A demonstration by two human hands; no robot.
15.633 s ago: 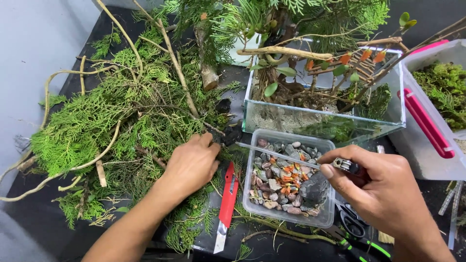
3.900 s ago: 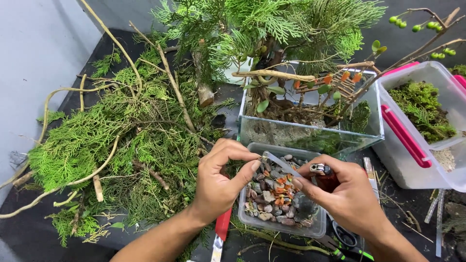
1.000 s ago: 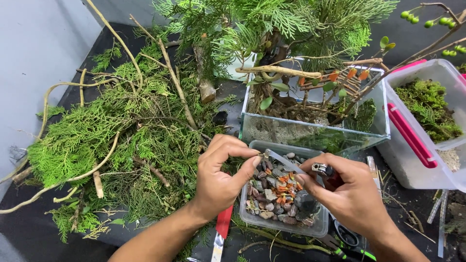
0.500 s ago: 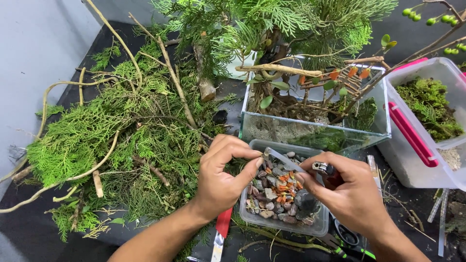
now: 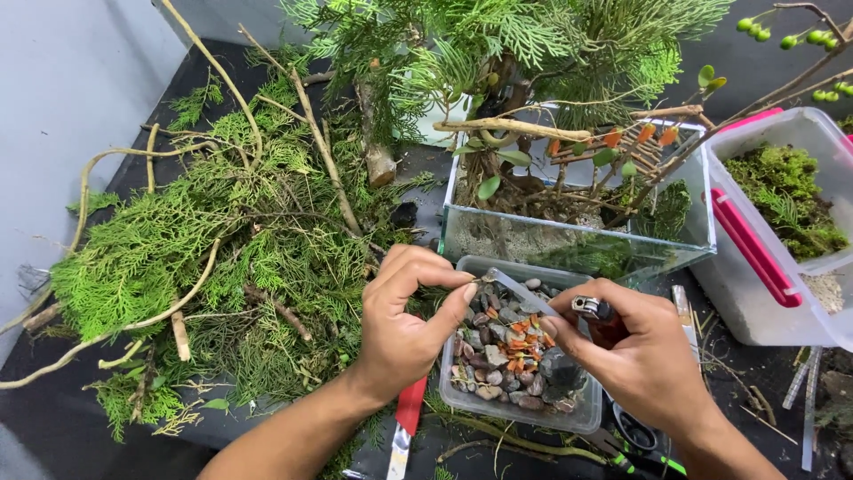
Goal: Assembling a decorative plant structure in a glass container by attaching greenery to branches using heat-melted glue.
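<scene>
Surface: a dark bench (image 5: 53,436) against a pale wall, crowded with cuttings and tubs.
My left hand (image 5: 404,324): thumb and forefinger pinched shut on one end of a thin clear stick (image 5: 520,292), held over the near tub.
My right hand (image 5: 640,356): closed around a lighter (image 5: 597,317) with a dark red body and metal top; its fingertips also meet the other end of the clear stick.
Hands together: close, facing each other, joined by the stick between them.
Below the hands: a small clear tub of pebbles (image 5: 515,364), grey, brown and orange stones, right under the stick.
Beyond the hands: a glass tank (image 5: 577,244) with sand, twigs, leaves and a bare branch laid across it.
Left of my left hand: a heap of green conifer sprigs (image 5: 195,267) and pale bent twigs, spread wide.
Right of my right hand: a clear plastic box with pink clips (image 5: 764,267) holding moss.
Under my left wrist: a red-handled tool (image 5: 409,418), partly hidden.
Near my right wrist: green-handled scissors (image 5: 640,453), mostly covered.
</scene>
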